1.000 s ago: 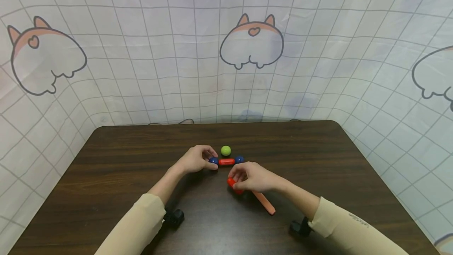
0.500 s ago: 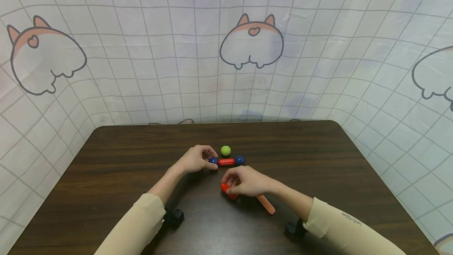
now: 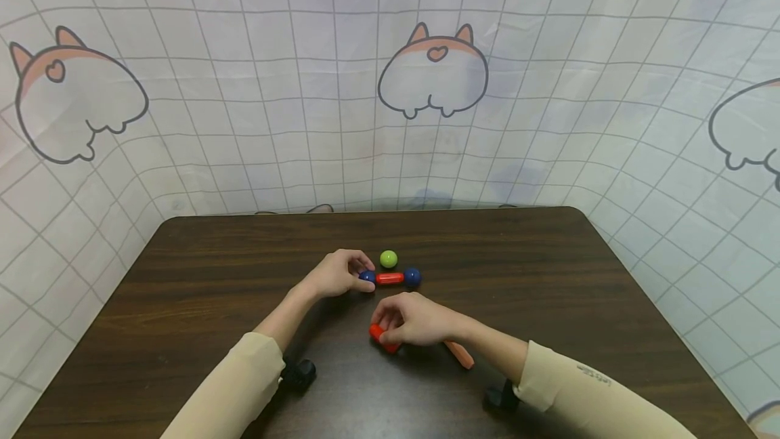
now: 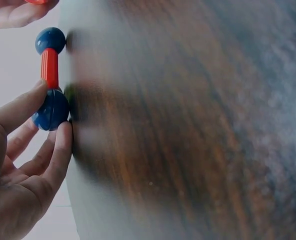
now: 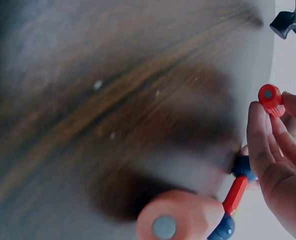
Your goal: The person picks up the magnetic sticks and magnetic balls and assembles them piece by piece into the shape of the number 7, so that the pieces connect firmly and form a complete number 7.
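My left hand (image 3: 334, 275) pinches a blue ball (image 4: 52, 111) between thumb and fingers. A short red magnetic rod (image 3: 390, 278) joins this ball to a second blue ball (image 3: 412, 277), forming a dumbbell shape on the table. Nearer to me, my right hand (image 3: 419, 320) holds another red magnetic rod (image 5: 271, 100) between thumb and fingers, its round grey end tip showing in the right wrist view. A longer salmon-coloured rod (image 3: 460, 355) lies under the right wrist, partly hidden by it. Just behind the dumbbell sits a green ball (image 3: 388, 259).
The dark wood-grain table (image 3: 231, 249) has rounded far corners. A white gridded curtain (image 3: 341, 154) with cartoon animal prints hangs behind it and along both sides. Black wrist-worn cameras sit under both forearms.
My right hand has moved left and toward me with the red rod, away from the dumbbell. The left hand stays in place on the blue ball.
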Motion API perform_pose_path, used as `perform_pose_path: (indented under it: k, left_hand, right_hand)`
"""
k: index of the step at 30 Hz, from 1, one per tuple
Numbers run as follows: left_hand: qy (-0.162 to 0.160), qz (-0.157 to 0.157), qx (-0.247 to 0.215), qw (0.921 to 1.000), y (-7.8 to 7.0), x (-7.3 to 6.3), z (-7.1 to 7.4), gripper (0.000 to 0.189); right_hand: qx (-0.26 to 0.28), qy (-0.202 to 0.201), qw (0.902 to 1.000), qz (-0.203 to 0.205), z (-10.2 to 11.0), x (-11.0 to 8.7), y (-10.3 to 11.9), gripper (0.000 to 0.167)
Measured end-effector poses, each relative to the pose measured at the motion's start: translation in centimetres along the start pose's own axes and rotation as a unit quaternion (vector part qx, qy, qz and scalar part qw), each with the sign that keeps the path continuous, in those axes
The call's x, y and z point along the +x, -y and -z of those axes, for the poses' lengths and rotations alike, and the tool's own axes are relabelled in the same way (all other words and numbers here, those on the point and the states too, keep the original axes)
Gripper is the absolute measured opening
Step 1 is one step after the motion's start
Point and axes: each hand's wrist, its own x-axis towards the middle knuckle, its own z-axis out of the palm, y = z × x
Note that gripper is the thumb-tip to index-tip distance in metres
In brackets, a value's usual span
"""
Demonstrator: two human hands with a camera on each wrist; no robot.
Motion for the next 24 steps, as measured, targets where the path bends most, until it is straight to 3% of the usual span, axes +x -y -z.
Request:
perform_pose_path:
  k: [24]
  left_hand:
    - [-0.006, 0.006, 0.010, 0.9999, -0.2, 0.0, -0.2, 0.026]
  right_hand:
    - [0.009, 0.030, 0.9995, -0.005, -1.9, 1.2, 1.1, 0.018]
